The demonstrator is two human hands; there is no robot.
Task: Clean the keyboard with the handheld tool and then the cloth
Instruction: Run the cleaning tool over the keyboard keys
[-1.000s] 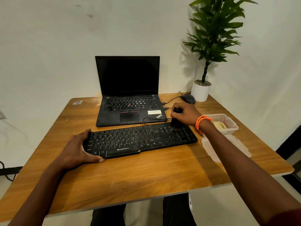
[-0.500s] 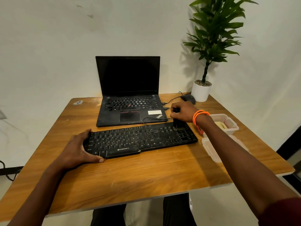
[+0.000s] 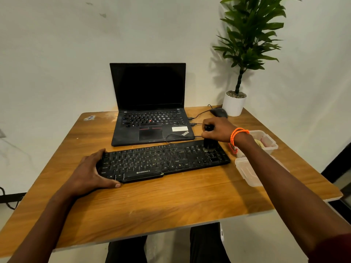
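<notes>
A black keyboard point(image 3: 163, 160) lies across the middle of the wooden table point(image 3: 171, 202). My left hand point(image 3: 89, 173) grips its left end, thumb along the front edge. My right hand point(image 3: 218, 130), with an orange band at the wrist, grips a small black brush point(image 3: 209, 144) upright, its bristles down on the keys at the keyboard's far right end. A yellowish cloth point(image 3: 259, 142) lies in an open clear plastic box point(image 3: 266, 141) to the right.
An open black laptop point(image 3: 150, 114) stands behind the keyboard. A black mouse point(image 3: 218, 112) and a potted plant in a white pot point(image 3: 234, 104) sit at the back right corner. A clear lid point(image 3: 248, 173) lies near the right edge.
My right hand has shifted the brush slightly right and back along the keyboard's right end. My left hand has stayed on the left end.
</notes>
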